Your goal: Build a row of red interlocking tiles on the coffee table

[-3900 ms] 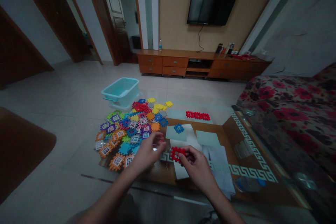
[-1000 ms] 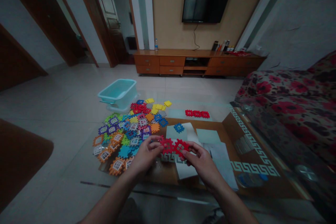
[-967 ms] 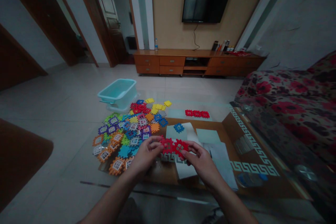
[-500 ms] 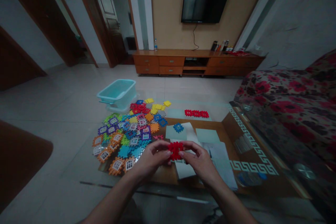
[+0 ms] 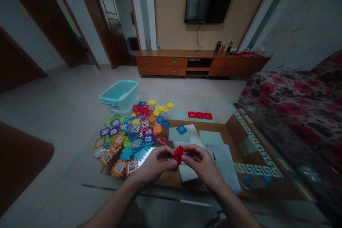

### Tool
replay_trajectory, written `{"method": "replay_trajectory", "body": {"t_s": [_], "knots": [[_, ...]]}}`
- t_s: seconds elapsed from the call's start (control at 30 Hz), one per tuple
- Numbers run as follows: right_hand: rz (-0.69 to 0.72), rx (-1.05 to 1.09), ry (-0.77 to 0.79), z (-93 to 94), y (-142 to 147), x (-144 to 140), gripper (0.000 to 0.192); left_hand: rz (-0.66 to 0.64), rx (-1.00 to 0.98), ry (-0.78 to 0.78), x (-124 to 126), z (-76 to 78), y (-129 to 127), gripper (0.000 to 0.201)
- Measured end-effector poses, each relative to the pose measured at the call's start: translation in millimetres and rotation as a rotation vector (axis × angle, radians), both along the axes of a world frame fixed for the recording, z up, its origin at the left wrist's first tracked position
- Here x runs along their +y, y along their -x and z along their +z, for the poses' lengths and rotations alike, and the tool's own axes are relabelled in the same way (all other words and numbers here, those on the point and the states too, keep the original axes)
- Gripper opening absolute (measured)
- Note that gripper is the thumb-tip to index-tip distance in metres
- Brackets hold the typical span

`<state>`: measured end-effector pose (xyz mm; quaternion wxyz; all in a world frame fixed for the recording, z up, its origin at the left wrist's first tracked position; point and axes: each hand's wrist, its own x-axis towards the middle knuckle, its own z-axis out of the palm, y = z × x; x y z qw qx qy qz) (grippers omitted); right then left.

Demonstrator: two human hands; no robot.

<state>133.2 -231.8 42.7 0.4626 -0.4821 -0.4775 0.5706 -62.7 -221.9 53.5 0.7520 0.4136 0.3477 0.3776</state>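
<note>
My left hand [image 5: 156,162] and my right hand [image 5: 200,160] meet over the near part of a glass table [image 5: 85,164]. Both pinch the same red interlocking plastic pieces [image 5: 177,153], which are pressed close together between my fingertips and seen edge-on. A heap of many-coloured square pieces [image 5: 128,131] lies just left of my hands. A row of joined red pieces [image 5: 200,115] rests farther back, and a single blue piece [image 5: 181,129] sits on a pale sheet of paper [image 5: 178,135].
A turquoise plastic tub [image 5: 119,94] stands behind the heap. Several paper sheets [image 5: 221,160] lie to the right of my hands. A flowered sofa [image 5: 291,92] fills the right side. A low wooden cabinet [image 5: 200,63] and wall television [image 5: 208,4] are far back.
Earlier my right hand held one red piece alone. A second red piece came in my left hand, the two were side by side, and now they are folded together edge-on.
</note>
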Motion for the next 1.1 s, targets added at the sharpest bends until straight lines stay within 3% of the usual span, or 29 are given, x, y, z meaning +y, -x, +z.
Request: {"method": "replay_trajectory", "body": {"t_s": [0.5, 0.67, 0.8, 0.93, 1.1], "knots": [[-0.004, -0.145, -0.066, 0.9, 1.5, -1.4, 0.027, -0.035, -0.001, 0.015, 1.4, -5.3, 2.1, 0.036], [-0.005, -0.277, -0.134, 6.5, 4.6, -4.5, 0.027, 0.024, 0.0, 0.087, 1.5, -8.4, -0.3, 0.039], [0.025, -0.378, -0.303, 13.6, 6.7, -9.9, 0.044, 0.097, -0.061, 0.232, 1.2, -12.7, -0.8, 0.044], [0.121, -0.443, -0.412, 18.2, 8.0, -14.8, 0.068, 0.096, -0.045, 0.276, 0.8, -14.1, 0.5, 0.048], [0.138, -0.471, -0.45, 14.2, 9.4, -14.0, 0.063, 0.049, -0.042, 0.265, -0.5, -12.2, 0.4, 0.043]]}}
